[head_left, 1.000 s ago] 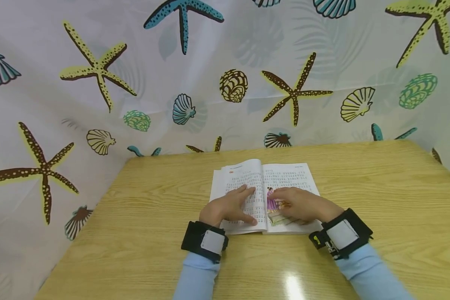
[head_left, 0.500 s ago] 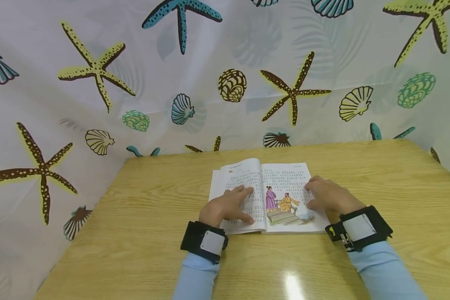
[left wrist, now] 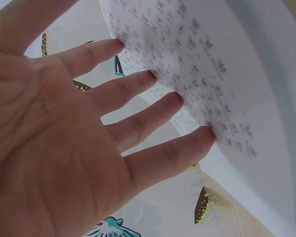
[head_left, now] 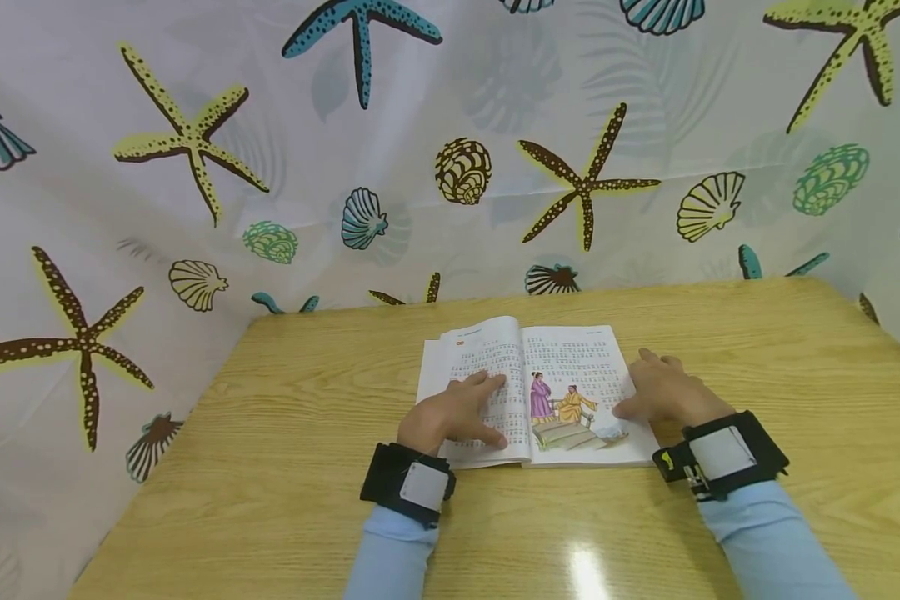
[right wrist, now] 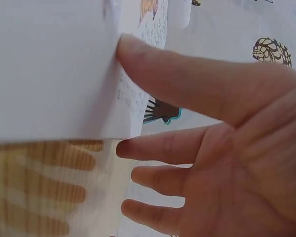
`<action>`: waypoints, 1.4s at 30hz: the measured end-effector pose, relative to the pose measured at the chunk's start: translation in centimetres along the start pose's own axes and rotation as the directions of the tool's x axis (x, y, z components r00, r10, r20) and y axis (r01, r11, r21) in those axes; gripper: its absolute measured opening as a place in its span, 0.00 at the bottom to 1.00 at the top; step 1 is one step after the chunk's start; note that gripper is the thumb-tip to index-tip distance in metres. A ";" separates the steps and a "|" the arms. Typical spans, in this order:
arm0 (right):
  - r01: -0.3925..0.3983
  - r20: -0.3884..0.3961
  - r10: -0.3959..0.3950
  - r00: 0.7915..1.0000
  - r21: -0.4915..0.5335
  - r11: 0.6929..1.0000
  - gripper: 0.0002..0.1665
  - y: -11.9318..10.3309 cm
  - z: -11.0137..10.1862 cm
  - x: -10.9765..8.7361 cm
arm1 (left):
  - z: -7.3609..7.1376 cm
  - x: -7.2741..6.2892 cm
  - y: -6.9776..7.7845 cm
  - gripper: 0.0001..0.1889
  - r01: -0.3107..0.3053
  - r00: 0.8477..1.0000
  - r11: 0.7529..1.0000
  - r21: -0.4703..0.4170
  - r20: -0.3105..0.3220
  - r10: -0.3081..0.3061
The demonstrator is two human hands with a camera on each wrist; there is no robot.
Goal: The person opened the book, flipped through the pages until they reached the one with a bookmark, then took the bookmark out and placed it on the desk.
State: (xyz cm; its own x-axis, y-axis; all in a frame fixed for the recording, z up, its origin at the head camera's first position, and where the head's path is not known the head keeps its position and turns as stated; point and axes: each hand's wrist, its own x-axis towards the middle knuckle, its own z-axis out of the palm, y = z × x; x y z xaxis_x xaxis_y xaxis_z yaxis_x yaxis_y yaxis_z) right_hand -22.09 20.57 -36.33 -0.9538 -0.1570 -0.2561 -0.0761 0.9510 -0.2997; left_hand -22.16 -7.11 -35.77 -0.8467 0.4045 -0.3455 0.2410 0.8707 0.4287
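An open book [head_left: 566, 354] lies on the table with its printed pages facing up. Its right page carries a coloured picture [head_left: 570, 417] of two robed figures. My left hand [head_left: 457, 414] rests on the left page, fingers spread; in the left wrist view its straight fingertips [left wrist: 207, 133] touch the print. My right hand [head_left: 671, 392] is at the book's right edge. In the right wrist view the thumb [right wrist: 138, 49] touches the page near its margin, while the other fingers [right wrist: 163, 145] extend just beyond the edge, apart from the thumb.
The wooden table [head_left: 285, 500] extends around the book on all sides. Behind it and to the left hangs a white cloth [head_left: 420, 100] printed with starfish and shells. Black straps with white patches [head_left: 720, 454] circle both wrists.
My right hand has moved right, off the picture to the book's right edge, uncovering the two figures. The left hand has stayed on the left page.
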 end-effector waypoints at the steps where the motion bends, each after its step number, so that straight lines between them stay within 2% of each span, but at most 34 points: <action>1: 0.003 0.000 -0.003 1.000 -0.001 1.000 0.32 -0.1 0.0 0.0 | 0.0 0.0 0.0 0.47 -0.002 1.000 1.000 0.001 0.000 0.002; 6: 0.009 -0.034 -0.010 0.999 -0.055 0.998 0.21 -1.0 0.2 -0.1 | 0.1 0.0 -0.1 0.47 -0.002 1.000 1.000 0.001 0.000 0.002; 9: 0.012 -0.060 -0.018 0.998 -0.099 0.995 0.19 -1.5 0.3 -0.2 | 0.1 0.1 -0.1 0.47 0.002 1.000 1.000 0.000 0.000 -0.002; 12: 0.054 -0.079 -0.063 0.995 -0.115 0.992 0.22 -1.4 0.2 -0.3 | 0.1 0.1 -0.1 0.47 0.004 1.000 1.000 -0.001 0.002 -0.004; 16: 0.168 -0.080 -0.167 0.983 0.016 0.986 0.28 -0.3 -0.5 -0.4 | 0.1 0.1 -0.1 0.47 0.002 1.000 1.000 0.003 0.008 -0.002; 19: 0.257 -0.087 -0.245 0.966 0.179 0.950 0.29 0.5 -1.2 -0.5 | 0.0 0.1 0.0 0.47 0.000 1.000 1.000 0.014 0.010 0.000; 22: 0.309 -0.119 -0.287 0.950 0.272 0.911 0.28 0.8 -1.7 -0.7 | -0.1 0.1 -0.1 0.47 -0.004 1.000 1.000 0.020 0.009 0.004; 27: 0.326 -0.173 -0.283 0.944 0.333 0.885 0.28 0.3 -2.0 -0.7 | 0.0 0.2 -0.2 0.47 -0.007 1.000 1.000 0.020 0.007 0.007; 34: 0.293 -0.153 -0.254 0.955 0.359 0.886 0.31 -0.1 -2.0 -0.6 | 0.1 0.3 -0.2 0.47 -0.006 1.000 1.000 0.023 0.005 0.006; 37: 0.307 -0.143 -0.271 0.952 0.437 0.846 0.30 -0.2 -1.8 -0.6 | 0.1 0.3 -0.2 0.47 -0.006 1.000 1.000 0.025 0.006 0.006; 39: 0.329 -0.142 -0.300 0.943 0.510 0.795 0.31 -0.3 -1.7 -0.6 | 0.1 0.3 -0.2 0.47 -0.005 1.000 1.000 0.022 0.012 0.005; 42: 0.355 -0.109 -0.366 0.924 0.598 0.719 0.39 -1.0 -1.5 -0.6 | 0.0 0.3 -0.2 0.47 -0.001 1.000 1.000 0.015 0.023 0.000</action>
State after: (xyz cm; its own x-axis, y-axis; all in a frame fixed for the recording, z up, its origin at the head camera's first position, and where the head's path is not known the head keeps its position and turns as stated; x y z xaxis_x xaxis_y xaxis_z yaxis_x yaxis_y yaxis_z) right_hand -21.88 20.08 -34.50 -0.8851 -0.4647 -0.0269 -0.2199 0.4685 -0.8556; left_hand -22.41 -7.12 -35.95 -0.8353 0.4113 -0.3649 0.2485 0.8745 0.4166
